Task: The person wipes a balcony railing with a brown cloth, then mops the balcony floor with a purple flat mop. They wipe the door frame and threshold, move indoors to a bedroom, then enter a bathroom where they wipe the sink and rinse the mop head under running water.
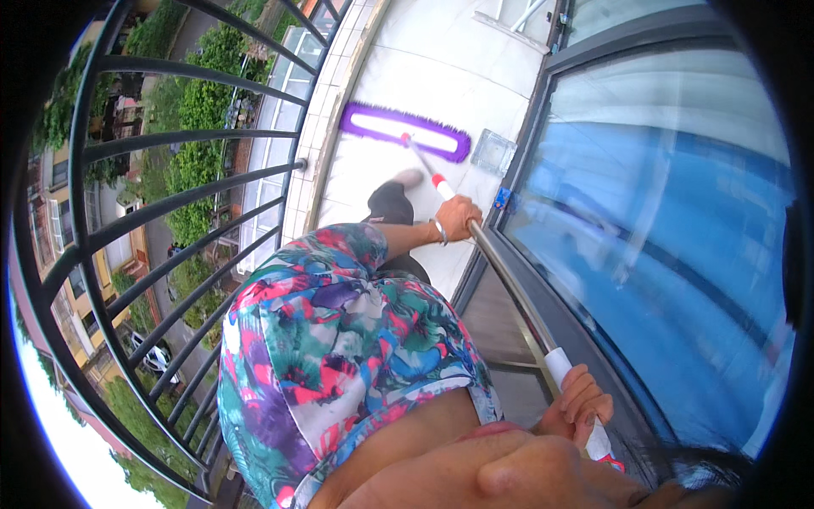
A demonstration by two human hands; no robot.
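A long mop pole [509, 273] runs diagonally across my front. My left hand [458, 216], with a bangle at the wrist, is closed around its lower part, just above a red-and-white joint [441, 184]. Higher up, my right hand [585, 401] grips the white handle sleeve [558, 364] near the pole's upper end, close to my face. At the far end, a flat mop head [407, 130] with a purple fringe and white centre lies on the pale tiled floor [439, 76]. My shoe [410, 178] stands close to the mop head.
A dark metal railing [197, 133] borders the left, with trees [210, 102] and buildings far below. A dark-framed glass door [661, 254] borders the right. Beside its track are a clear square glass-like object [493, 153] and a small blue item [502, 198]. A white frame [512, 28] lies at the top.
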